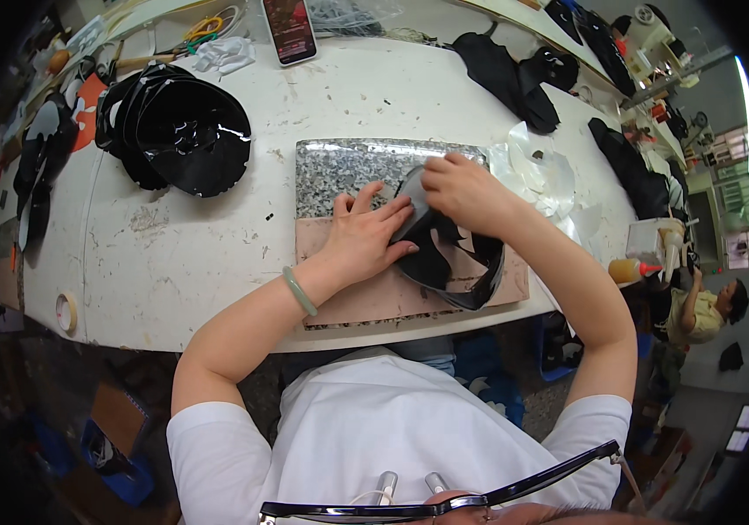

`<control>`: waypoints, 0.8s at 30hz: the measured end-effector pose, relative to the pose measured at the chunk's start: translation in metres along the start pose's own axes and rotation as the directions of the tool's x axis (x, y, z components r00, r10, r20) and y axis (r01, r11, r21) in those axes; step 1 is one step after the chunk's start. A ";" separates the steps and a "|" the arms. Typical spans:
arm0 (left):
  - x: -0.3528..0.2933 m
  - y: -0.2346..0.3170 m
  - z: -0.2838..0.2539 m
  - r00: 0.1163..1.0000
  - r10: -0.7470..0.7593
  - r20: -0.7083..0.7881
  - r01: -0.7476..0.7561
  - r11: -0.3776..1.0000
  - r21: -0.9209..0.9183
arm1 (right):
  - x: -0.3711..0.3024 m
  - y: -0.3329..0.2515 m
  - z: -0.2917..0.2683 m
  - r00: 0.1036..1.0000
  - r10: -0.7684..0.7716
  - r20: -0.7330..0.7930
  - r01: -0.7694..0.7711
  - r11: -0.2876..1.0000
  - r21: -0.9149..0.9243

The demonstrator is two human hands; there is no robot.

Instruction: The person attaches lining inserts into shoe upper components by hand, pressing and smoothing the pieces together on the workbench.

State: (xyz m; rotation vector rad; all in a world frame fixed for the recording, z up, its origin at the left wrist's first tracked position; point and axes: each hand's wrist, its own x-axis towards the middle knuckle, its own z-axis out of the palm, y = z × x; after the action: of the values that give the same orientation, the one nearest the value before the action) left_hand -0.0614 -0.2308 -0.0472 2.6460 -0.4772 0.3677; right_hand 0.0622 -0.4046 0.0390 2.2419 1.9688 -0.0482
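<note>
A black, curved piece that looks like a shoe upper [431,262], with a grey inner face showing at its far end, lies in a loop on the work slab. My left hand [364,234] is open, its fingers stretched and partly spread, with the tips resting on the near-left side of the grey part. Across from it, my right hand [466,194] has its fingers curled in a pinch at the far edge of that grey part. Whether a small thing is also between those fingertips is hidden.
Beneath the piece are a speckled stone slab [339,188] and a pinkish board [330,302]. Nested glossy black pieces [191,140] stand at the left, near a tape roll [66,312]. White film scraps [536,171] and a red-tipped yellow bottle [626,270] lie to the right; a phone [289,31] is behind.
</note>
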 end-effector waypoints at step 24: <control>-0.016 0.013 0.000 0.966 0.255 -0.035 -0.255 0.967 -0.012 | 0.067 0.048 0.004 0.805 0.123 0.580 -0.285 0.938 0.197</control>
State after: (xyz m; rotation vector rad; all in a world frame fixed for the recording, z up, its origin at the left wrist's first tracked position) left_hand -0.0802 -0.2373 -0.0480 2.5622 -0.8102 0.4820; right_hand 0.1186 -0.3452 0.0309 2.2275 1.4585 -0.9033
